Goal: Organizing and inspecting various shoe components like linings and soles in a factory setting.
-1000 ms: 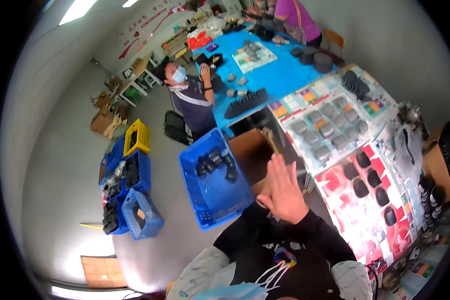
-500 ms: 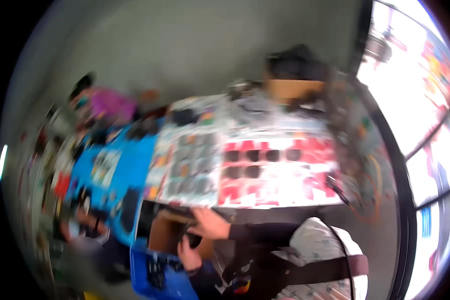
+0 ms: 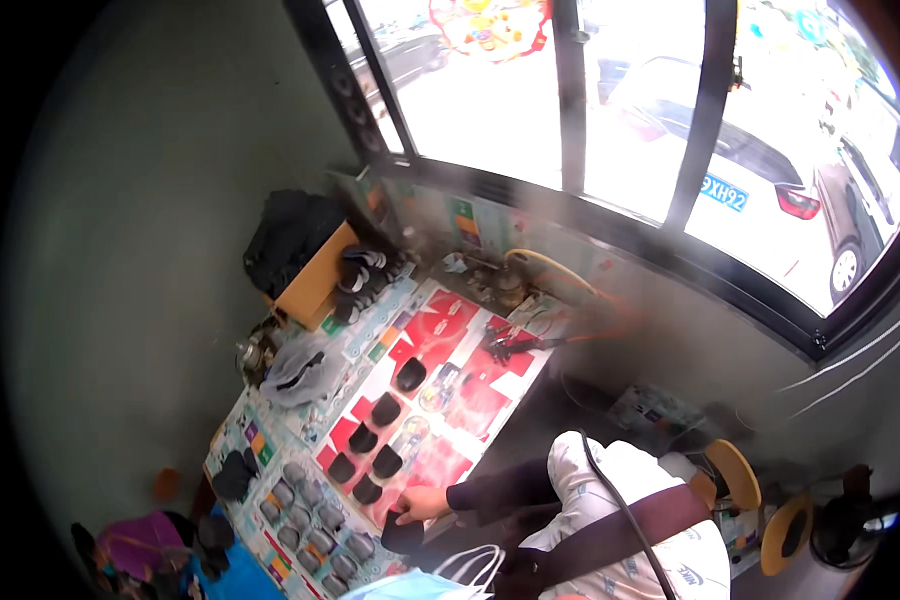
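Observation:
My right hand (image 3: 425,503) reaches left over the near edge of the table, its fingers closed on a dark curved piece (image 3: 402,534). That piece is close to the end of two short rows of similar black curved pieces (image 3: 387,461). These pieces lie on red and white printed sheets (image 3: 442,328). My left hand is out of sight. A light blue face mask (image 3: 415,586) with white ear loops covers part of the lower edge, beside my right forearm.
Several grey cup-like pieces (image 3: 317,515) lie on the table's left part. A spray-gun-like tool (image 3: 510,346) with an orange hose rests at the right edge. Farther back are a clear plastic bag (image 3: 298,368) and a cardboard box (image 3: 317,275) with black material. A window (image 3: 570,100) is beyond.
The view has swung right, toward the window. My right hand has moved from the cardboard box below the table to the red sheets, with a dark piece in it. My left hand has left the view.

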